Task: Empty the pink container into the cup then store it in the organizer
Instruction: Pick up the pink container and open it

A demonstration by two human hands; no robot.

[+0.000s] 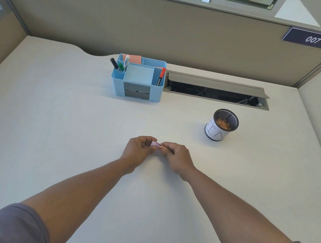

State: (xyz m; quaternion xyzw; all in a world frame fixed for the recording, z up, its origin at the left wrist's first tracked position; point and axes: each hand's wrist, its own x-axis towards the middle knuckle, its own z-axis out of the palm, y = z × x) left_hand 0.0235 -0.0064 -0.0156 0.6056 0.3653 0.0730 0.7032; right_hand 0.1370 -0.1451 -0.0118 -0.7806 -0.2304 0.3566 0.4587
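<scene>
A small pink container (156, 144) is held just above the white desk, pinched between both hands at the desk's middle. My left hand (138, 149) grips its left end and my right hand (177, 156) grips its right end. Fingers hide most of it. A black mesh cup (221, 124) with a white paper label stands to the right and farther back, with orange shavings inside. A light blue desk organizer (139, 77) stands at the back centre, holding markers and pink sticky notes.
An open cable tray slot (217, 90) is set into the desk right of the organizer. Beige partition walls (149, 27) close off the back and sides. The white desk (49, 125) stretches bare to the left and front.
</scene>
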